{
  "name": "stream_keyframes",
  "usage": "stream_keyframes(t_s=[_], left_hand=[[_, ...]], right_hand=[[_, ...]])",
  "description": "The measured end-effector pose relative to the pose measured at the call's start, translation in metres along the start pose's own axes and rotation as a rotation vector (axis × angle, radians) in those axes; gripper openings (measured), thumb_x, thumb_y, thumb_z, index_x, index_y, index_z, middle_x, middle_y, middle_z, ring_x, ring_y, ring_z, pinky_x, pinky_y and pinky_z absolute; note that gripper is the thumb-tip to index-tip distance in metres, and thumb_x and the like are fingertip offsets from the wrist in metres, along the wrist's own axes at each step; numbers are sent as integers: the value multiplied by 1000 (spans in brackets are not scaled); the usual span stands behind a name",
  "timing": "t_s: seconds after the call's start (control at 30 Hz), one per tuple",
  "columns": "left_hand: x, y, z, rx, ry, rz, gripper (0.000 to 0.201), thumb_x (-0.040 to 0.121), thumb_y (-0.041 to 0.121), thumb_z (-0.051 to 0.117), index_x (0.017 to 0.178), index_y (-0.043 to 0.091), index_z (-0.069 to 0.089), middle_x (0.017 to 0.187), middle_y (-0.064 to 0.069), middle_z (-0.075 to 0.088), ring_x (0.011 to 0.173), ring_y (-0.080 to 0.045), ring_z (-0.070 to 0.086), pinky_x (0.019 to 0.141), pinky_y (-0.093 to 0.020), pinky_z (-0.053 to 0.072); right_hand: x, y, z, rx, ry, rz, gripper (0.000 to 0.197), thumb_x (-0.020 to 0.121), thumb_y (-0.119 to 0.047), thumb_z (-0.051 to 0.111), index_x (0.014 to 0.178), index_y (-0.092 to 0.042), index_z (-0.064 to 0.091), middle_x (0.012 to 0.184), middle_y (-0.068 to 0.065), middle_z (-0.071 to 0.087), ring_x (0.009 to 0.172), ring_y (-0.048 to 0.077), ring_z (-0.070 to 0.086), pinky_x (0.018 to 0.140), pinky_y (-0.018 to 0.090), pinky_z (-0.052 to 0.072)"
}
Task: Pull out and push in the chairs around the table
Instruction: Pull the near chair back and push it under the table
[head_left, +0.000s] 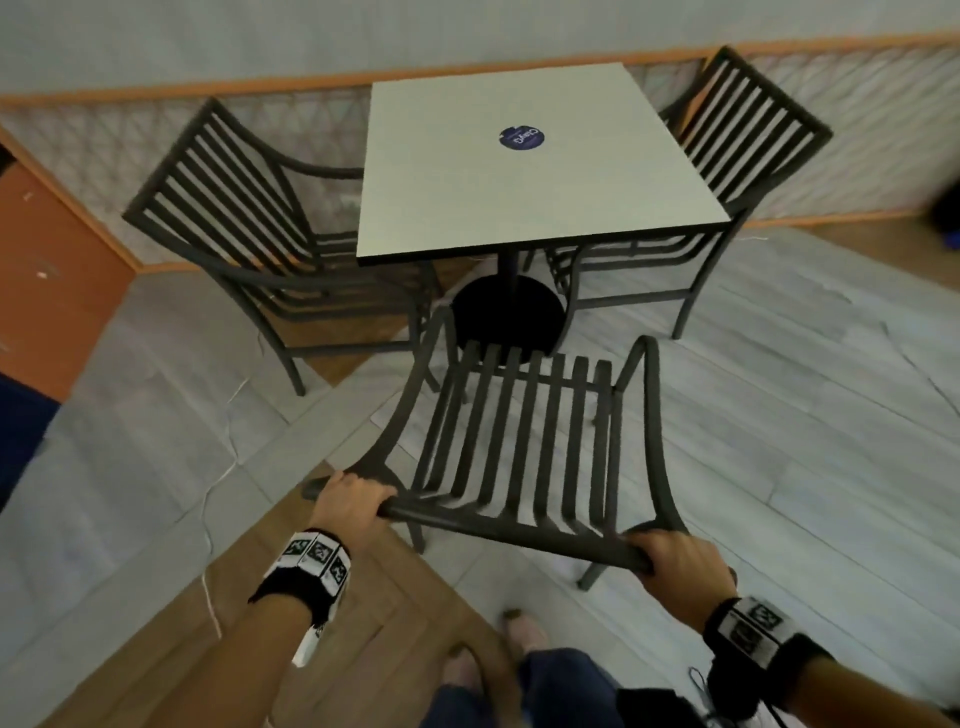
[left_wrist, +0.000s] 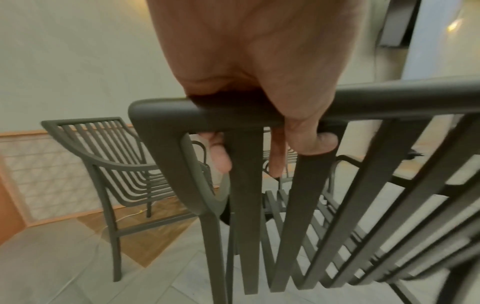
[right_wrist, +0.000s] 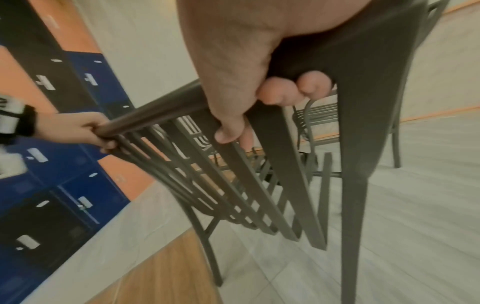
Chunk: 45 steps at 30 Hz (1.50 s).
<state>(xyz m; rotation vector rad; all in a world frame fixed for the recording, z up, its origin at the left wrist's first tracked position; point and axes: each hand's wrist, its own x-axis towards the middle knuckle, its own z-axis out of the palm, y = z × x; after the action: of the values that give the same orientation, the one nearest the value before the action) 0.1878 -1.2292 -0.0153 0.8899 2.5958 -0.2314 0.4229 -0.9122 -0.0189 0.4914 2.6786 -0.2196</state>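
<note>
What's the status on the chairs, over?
Both hands, left hand and right hand, grip near chair top rail. Chair clear of table. Nothing in the way.

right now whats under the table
Under the table a dark post runs down to a round black base on the floor. The tabletop hides the post's upper end.

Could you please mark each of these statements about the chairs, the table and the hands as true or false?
1. Both hands grip the top rail of the near chair. True: left hand, right hand.
2. The near chair is tucked under the table. False: it stands clear of the tabletop.
3. A round blue sticker lies on the tabletop. True.
4. Only one other chair is at the table. False: there are two, the left-side chair and the right-side chair.
5. The left hand is free. False: its fingers curl round the rail.
</note>
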Motion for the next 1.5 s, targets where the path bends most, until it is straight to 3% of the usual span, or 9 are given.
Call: stream_keyframes(t_s=[0.23,0.33,0.43,0.53,0.63,0.87,1.07,1.33,1.5], left_hand=[[-29,26,18,-27,37,23,33,91,28,42,121,32,54,114,1,66,108,-21,59,102,-36,34],[-23,36,18,-47,33,37,31,91,31,42,120,32,53,113,2,65,107,-21,58,97,-38,38],[-13,47,16,-81,26,53,30,91,38,43,120,34,51,110,3,65,104,-21,59,90,-37,40],[0,61,13,-131,66,62,25,89,43,45,108,31,56,99,2,68,90,-21,64,74,-34,43],[13,72,6,-164,83,48,21,88,43,48,100,29,57,92,3,68,83,-21,65,68,-33,43],[44,86,-10,-215,107,-58,27,88,54,46,102,34,59,91,5,67,86,-18,64,79,-35,46],[69,102,-33,-174,99,-41,32,88,55,44,101,31,60,92,5,68,84,-18,64,68,-30,39],[80,113,-26,-203,81,-52,24,88,47,50,100,29,61,88,5,68,80,-15,63,71,-30,48],[90,110,-34,-165,104,-53,23,89,45,51,100,28,62,88,4,68,81,-16,64,67,-26,41]], right_hand=[[-12,17,-28,-27,-4,-25,31,85,-27,57,112,-39,65,99,-8,74,90,21,69,74,33,52],[-2,29,-38,-64,7,-29,16,80,-24,68,94,-31,72,86,-8,75,77,19,70,57,28,46],[14,47,-51,-104,45,-91,27,57,-17,87,74,-31,72,64,-13,71,52,13,66,45,15,21],[37,65,-66,-152,-17,-105,22,84,-24,64,103,-33,69,96,-10,74,85,16,69,60,21,30],[61,80,-78,-192,-62,-120,26,90,-26,55,113,-31,65,106,-7,71,95,17,66,54,16,24],[113,107,-91,-195,-15,-173,20,89,-29,56,105,-28,67,100,-5,72,90,19,65,67,23,30],[149,134,-107,-217,14,-201,21,89,-33,54,106,-30,66,95,-7,71,83,16,64,64,24,35],[151,153,-99,-202,70,-230,6,83,-25,64,85,-26,69,75,-4,71,59,16,50,49,18,18],[153,156,-93,-202,95,-231,4,80,-28,68,82,-30,70,56,-12,48,51,11,41,45,16,17]])
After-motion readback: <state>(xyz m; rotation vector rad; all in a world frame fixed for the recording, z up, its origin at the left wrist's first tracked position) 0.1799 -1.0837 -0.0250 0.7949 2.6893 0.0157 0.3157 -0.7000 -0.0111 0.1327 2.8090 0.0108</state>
